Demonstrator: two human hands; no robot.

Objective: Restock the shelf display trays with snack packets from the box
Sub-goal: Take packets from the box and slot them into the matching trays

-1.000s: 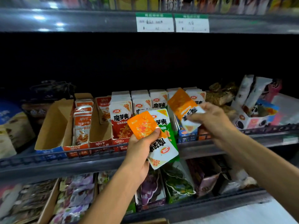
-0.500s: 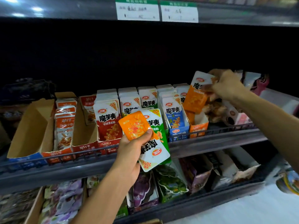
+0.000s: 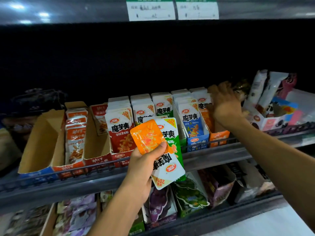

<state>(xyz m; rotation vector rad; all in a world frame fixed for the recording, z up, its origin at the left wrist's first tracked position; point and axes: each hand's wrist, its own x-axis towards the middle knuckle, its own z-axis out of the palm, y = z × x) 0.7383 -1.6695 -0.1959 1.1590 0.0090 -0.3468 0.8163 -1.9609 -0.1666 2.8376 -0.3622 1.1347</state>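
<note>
My left hand [image 3: 144,167] grips a fan of snack packets in front of the shelf: an orange packet [image 3: 148,136] on top, a green one [image 3: 172,133] behind it and a white one [image 3: 168,169] upside down. My right hand [image 3: 225,106] reaches to the orange display tray [image 3: 219,136] at the right end of the row. Its blurred fingers rest against the orange packets [image 3: 204,113] standing in that tray. Red [image 3: 119,132], green [image 3: 162,108] and blue [image 3: 192,120] packets fill the neighbouring trays.
Two cardboard trays [image 3: 42,138] at the left stand mostly bare, with fish-snack packets [image 3: 75,138] between them. A wire rail [image 3: 102,166] runs along the shelf front. A box of mixed snacks [image 3: 272,120] sits right of my right hand. Bags [image 3: 189,196] fill the lower shelf.
My right hand carried an orange packet up and right, then down into the orange tray, and now rests against the packets there. My left hand has kept hold of its packets.
</note>
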